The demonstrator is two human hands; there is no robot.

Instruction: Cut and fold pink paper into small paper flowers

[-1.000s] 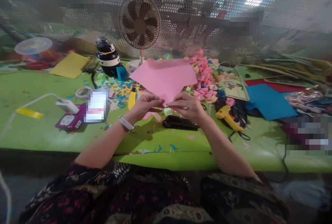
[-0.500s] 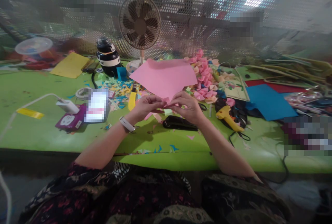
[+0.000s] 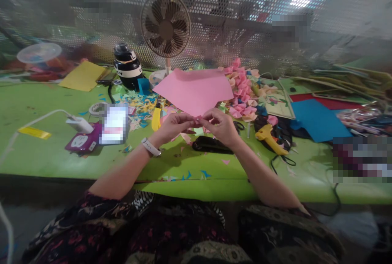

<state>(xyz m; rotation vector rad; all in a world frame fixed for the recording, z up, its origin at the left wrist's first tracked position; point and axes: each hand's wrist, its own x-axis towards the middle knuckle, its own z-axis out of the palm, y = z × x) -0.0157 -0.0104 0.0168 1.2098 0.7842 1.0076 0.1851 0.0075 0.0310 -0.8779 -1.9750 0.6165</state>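
Observation:
A small folded piece of pink paper (image 3: 199, 118) is pinched between the fingertips of both hands. My left hand (image 3: 179, 126), with a white band at the wrist, grips it from the left. From the other side, my right hand (image 3: 222, 127) holds it between thumb and forefinger. Just beyond the fingers lies a large pink paper sheet (image 3: 196, 88), its near corner close to the small piece. A black stapler (image 3: 211, 145) rests on the table under my right hand. The fingers partly cover the small piece, so its folds are hard to make out.
Pink paper flowers (image 3: 241, 88) are heaped behind on the right, near a yellow glue gun (image 3: 272, 139). Paper scraps (image 3: 139, 107) spread left of the sheet. A fan (image 3: 165, 27) and black bottle (image 3: 127, 68) stand behind. A phone (image 3: 114, 125) and blue paper (image 3: 318, 119) flank the hands.
The fingertips have shifted slightly on the small pink paper, which now looks more compact and pressed. The arms and the things on the table are almost where they were.

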